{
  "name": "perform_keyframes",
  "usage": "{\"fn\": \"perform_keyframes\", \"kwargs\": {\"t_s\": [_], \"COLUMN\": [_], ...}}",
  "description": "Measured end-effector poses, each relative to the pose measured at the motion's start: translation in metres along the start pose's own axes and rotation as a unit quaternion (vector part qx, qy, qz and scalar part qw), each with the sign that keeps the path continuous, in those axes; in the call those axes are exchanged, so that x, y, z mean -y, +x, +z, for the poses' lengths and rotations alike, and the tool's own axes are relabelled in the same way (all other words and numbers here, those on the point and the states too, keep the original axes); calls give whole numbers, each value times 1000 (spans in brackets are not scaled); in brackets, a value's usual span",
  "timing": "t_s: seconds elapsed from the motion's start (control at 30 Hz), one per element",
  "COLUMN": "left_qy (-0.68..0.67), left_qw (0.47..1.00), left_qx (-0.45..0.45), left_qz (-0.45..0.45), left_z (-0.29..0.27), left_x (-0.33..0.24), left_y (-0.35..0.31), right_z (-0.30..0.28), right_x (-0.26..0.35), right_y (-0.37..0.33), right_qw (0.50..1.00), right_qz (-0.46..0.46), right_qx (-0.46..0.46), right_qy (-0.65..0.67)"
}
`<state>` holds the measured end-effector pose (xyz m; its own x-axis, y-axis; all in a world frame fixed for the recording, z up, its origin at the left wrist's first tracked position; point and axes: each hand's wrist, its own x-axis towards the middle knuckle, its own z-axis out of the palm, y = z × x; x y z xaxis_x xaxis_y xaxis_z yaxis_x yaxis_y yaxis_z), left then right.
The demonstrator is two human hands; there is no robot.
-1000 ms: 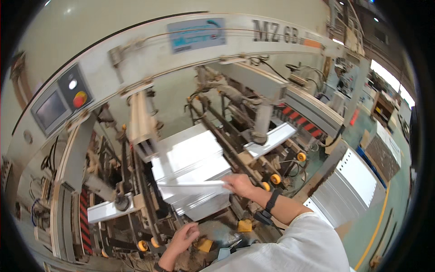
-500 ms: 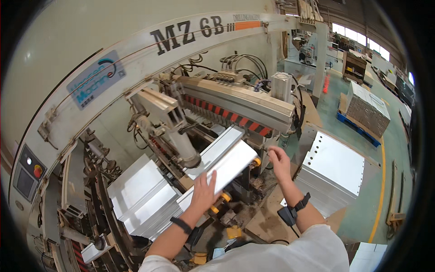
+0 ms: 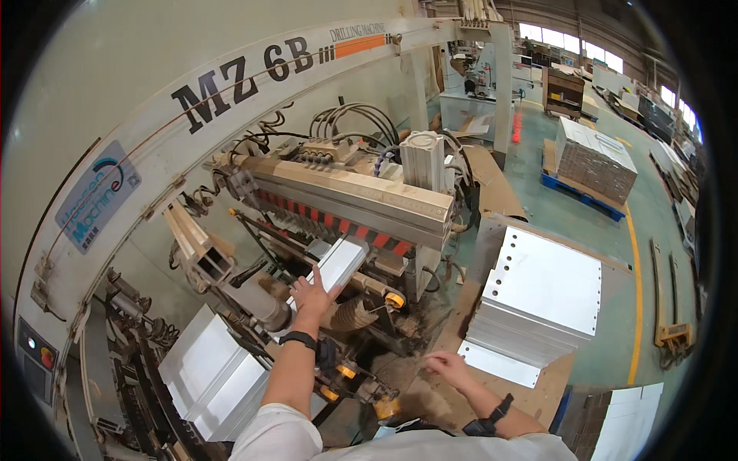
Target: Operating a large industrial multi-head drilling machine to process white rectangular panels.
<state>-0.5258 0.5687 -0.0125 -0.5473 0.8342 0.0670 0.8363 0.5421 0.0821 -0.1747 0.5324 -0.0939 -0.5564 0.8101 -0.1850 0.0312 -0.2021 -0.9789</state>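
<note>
My left hand (image 3: 310, 297) reaches into the drilling machine and rests with fingers apart on a long white panel (image 3: 343, 261). That panel lies at a slant below the machine's beam; its near end is partly hidden by my hand and a grey cylinder (image 3: 265, 307). My right hand (image 3: 452, 369) hangs in the air left of a white strip of panel (image 3: 503, 364), fingers drawn together, with nothing visible in them. Beside it rises a tall stack of white panels (image 3: 542, 280) with rows of holes along two edges.
Another pile of white panels (image 3: 207, 369) stands left of my left arm. A beam with red-and-black striping (image 3: 338, 223) crosses above the panel. Yellow-capped machine parts (image 3: 394, 300) jut toward me. A loaded blue pallet (image 3: 580, 196) stands farther right on the green floor.
My view has shifted right. The nearer of two white panels has left its place under my left hand, which now lies farther in. My right hand has dropped toward me, away from the machine.
</note>
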Motion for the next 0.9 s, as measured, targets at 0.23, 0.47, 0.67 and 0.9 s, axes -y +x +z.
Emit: {"fn": "perform_keyframes", "kwargs": {"t_s": [0.23,0.47,0.67,0.9], "left_qy": [-13,-171,-43,-70], "left_qw": [999,984,998,994], "left_qx": [33,37,21,-64], "left_qz": [3,-13,-27,52], "left_z": [-9,-2,6,22], "left_x": [-2,-8,12,0], "left_y": [7,-12,-4,9], "right_z": [116,159,28,-139], "right_x": [20,4,-3,-14], "right_y": [130,160,78,-62], "right_qw": [963,968,991,976], "right_qz": [97,39,88,153], "right_qx": [143,-74,21,78], "right_qy": [205,238,94,-136]}}
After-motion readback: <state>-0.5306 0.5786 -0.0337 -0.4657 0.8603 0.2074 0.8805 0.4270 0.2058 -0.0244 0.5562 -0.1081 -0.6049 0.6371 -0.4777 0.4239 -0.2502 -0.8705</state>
